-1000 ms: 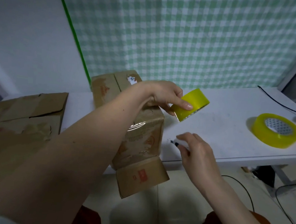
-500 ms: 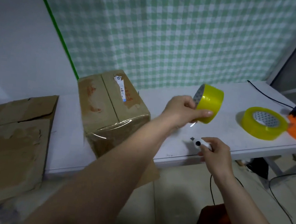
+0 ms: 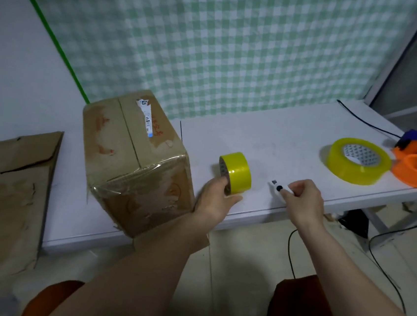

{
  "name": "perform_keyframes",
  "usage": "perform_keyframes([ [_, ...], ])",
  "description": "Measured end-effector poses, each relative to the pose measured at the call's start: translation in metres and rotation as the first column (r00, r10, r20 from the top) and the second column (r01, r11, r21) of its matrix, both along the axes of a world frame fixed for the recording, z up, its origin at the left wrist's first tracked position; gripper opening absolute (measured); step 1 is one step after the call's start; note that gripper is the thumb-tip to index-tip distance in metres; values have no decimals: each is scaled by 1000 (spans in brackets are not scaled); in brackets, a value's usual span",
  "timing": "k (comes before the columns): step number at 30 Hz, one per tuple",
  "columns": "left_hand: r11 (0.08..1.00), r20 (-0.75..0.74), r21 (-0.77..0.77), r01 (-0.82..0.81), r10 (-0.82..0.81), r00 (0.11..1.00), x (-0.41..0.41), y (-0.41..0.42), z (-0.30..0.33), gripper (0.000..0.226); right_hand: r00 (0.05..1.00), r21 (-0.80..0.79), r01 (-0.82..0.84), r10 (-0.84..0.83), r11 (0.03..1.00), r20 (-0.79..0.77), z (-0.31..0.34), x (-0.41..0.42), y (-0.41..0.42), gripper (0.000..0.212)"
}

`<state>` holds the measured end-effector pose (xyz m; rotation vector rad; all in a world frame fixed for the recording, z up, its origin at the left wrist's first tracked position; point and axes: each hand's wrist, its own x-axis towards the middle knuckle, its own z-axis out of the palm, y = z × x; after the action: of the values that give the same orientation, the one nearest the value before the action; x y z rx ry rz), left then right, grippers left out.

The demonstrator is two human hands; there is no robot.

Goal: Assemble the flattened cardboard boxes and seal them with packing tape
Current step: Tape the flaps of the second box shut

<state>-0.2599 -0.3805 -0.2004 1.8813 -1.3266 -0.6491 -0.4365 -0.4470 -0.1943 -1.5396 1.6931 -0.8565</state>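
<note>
Cardboard box (image 3: 135, 160), taped along its front edge, sits near the bench (image 3: 268, 143) front edge. Just right of it, the left hand (image 3: 217, 200) grips a small yellow tape roll (image 3: 236, 172) standing on edge. Nearby, the right hand (image 3: 303, 198) pinches a white cutter (image 3: 277, 188).

The left hand (image 3: 217, 200) has brought the small yellow tape roll (image 3: 236, 173) down from the air; the roll now stands on edge on the table (image 3: 267, 148), just right of the taped cardboard box (image 3: 135, 160). A second ago that arm stretched across the box, which now sits uncovered.
</note>
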Motion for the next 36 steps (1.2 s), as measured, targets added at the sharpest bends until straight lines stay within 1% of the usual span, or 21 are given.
perform_keyframes([
  [3, 998, 115, 63, 27, -34, 993, -3, 8, 8, 53, 987, -7, -8, 7, 1000, -162, -4, 5, -4, 14],
  [5, 999, 190, 24, 27, -31, 981, -6, 27, 15, 61, 971, -39, -1, -8, 999, -240, -4, 5, -3, 22],
  [6, 998, 236, -39, 48, -37, 971, -7, 41, 20, 62, 971, -70, 7, -24, 998, -239, -2, 5, -1, 25],
  [8, 971, 333, -192, 141, -71, 940, -3, 76, 27, 60, 981, -172, 0, -33, 985, -190, 3, 6, 5, 26],
  [11, 876, 458, -381, 296, -99, 883, 10, 129, 46, 52, 996, -368, -73, 49, 927, -75, 15, 18, 26, 21],
  [13, 791, 505, -521, 320, -18, 863, 24, 156, 67, 44, 990, -507, -119, 139, 854, 0, 28, 34, 49, 18],
  [15, 752, 529, -609, 251, 150, 835, 43, 169, 92, 38, 968, -652, -179, 251, 736, 18, 46, 57, 73, 18],
  [16, 760, 535, -621, 190, 234, 812, 55, 171, 103, 36, 949, -717, -217, 315, 663, 5, 56, 70, 84, 19],
  [17, 791, 538, -601, 117, 292, 791, 68, 169, 113, 36, 925, -765, -253, 380, 592, -13, 68, 84, 94, 21],
  [18, 839, 540, -543, 37, 315, 781, 81, 165, 122, 39, 898, -792, -290, 439, 538, -30, 81, 99, 102, 22],
  [19, 890, 542, -455, -28, 301, 784, 94, 160, 128, 45, 867, -796, -333, 496, 505, -49, 92, 114, 108, 23],
  [20, 932, 547, -356, -60, 260, 796, 106, 155, 130, 54, 836, -780, -387, 545, 492, -72, 102, 129, 111, 25],
  [22, 977, 565, -209, -40, 154, 810, 123, 148, 125, 69, 773, -683, -526, 620, 507, -135, 116, 156, 108, 30],
  [23, 985, 573, -175, -8, 109, 812, 128, 145, 120, 74, 748, -609, -597, 638, 523, -185, 120, 167, 102, 32],
  [25, 987, 583, -156, 31, 67, 809, 132, 143, 114, 79, 712, -442, -691, 645, 572, -277, 125, 183, 87, 35],
  [26, 987, 579, -159, 33, 66, 813, 133, 144, 113, 79, 704, -373, -705, 655, 603, -273, 126, 188, 80, 35],
  [27, 986, 569, -165, 34, 66, 820, 133, 144, 113, 79, 714, -339, -694, 667, 635, -213, 126, 188, 73, 35],
  [29, 983, 543, -178, 38, 66, 837, 134, 146, 111, 79, 728, -334, -634, 684, 697, 43, 121, 188, 65, 34],
  [31, 979, 520, -198, 47, 64, 851, 135, 147, 109, 77, 697, -343, -576, 665, 742, 267, 113, 186, 68, 33],
  [33, 973, 506, -227, 47, 76, 859, 136, 148, 106, 77, 661, -389, -533, 657, 751, 362, 103, 186, 71, 34],
  [36, 962, 487, -272, 38, 104, 867, 137, 146, 101, 76, 651, -448, -492, 657, 746, 380, 89, 188, 73, 42],
])
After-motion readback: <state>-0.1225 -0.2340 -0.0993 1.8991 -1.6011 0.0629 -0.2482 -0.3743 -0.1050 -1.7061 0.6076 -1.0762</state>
